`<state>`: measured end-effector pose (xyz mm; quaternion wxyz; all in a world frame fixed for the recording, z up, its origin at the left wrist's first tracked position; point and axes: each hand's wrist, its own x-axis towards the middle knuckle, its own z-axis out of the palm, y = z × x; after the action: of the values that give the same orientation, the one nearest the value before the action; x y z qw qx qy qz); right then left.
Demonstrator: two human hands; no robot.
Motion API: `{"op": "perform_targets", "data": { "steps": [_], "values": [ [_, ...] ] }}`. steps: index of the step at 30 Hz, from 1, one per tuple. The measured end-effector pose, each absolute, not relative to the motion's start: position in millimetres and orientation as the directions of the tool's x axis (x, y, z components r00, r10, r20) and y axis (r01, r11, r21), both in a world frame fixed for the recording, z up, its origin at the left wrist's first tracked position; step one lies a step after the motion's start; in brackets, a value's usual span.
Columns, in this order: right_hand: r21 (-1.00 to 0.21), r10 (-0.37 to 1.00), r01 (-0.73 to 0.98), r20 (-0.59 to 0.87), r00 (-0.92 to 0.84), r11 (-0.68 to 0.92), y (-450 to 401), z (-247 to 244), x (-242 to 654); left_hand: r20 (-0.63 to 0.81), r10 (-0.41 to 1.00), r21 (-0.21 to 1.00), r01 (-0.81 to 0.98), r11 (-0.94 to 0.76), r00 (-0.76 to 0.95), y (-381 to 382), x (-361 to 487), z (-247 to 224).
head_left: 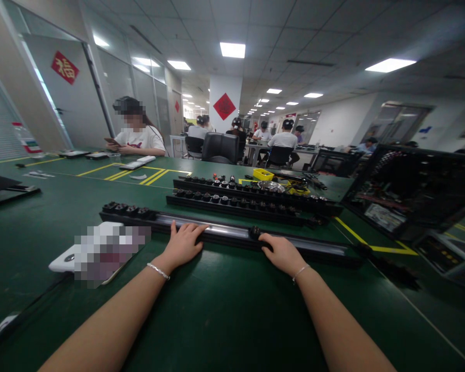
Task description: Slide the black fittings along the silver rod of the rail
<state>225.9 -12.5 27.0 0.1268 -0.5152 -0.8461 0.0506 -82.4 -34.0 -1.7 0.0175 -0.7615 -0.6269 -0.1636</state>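
Note:
A long black rail (220,231) with a shiny inner channel lies across the table in front of me. Several small black socket-like modules (132,208) sit at its left end. My left hand (184,243) rests on the rail's near edge, fingers spread over the channel. Farther right, a single black module (254,232) sits in the channel. The bent fingers of my right hand (281,253) are at the right side of this module, with the thumb low on the rail's front; some fingers are hidden. Behind lie two more black rails (232,202) lined with modules.
A white device with a phone-like slab (62,262) lies left, its cable running forward. A yellow bin (263,174), a metal bowl (271,186) and an open black case (406,191) stand beyond and right. A seated person (139,135) holds a phone across the table.

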Motion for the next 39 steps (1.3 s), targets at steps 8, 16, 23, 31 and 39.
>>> {"op": "perform_targets", "data": {
  "steps": [8, 16, 23, 31, 39],
  "values": [
    [-0.234, 0.892, 0.862, 0.153, -0.425, 0.45, -11.3, 26.6, 230.3, 0.269, 0.95, 0.16, 0.965, -0.207, 0.159, -34.5, -82.6, -1.3],
    [-0.235, 0.901, 0.871, 0.14, -0.41, 0.433, -11.4, 28.5, 230.8, 0.267, 0.951, 0.169, 0.964, -0.207, 0.157, -33.6, -82.8, -1.3],
    [-0.237, 0.907, 0.875, 0.13, -0.402, 0.422, -12.0, 30.2, 229.9, 0.256, 0.954, 0.163, 0.966, -0.199, 0.153, -35.3, -82.0, 0.5],
    [-0.28, 0.899, 0.855, 0.103, -0.426, 0.437, -11.1, 32.1, 237.1, 0.266, 0.951, 0.162, 0.965, -0.207, 0.159, -34.6, -82.3, -0.6],
    [-0.304, 0.915, 0.864, 0.087, -0.393, 0.401, -10.8, 32.5, 239.6, 0.276, 0.947, 0.173, 0.96, -0.218, 0.165, -33.2, -83.6, -3.0]
  ]
}}
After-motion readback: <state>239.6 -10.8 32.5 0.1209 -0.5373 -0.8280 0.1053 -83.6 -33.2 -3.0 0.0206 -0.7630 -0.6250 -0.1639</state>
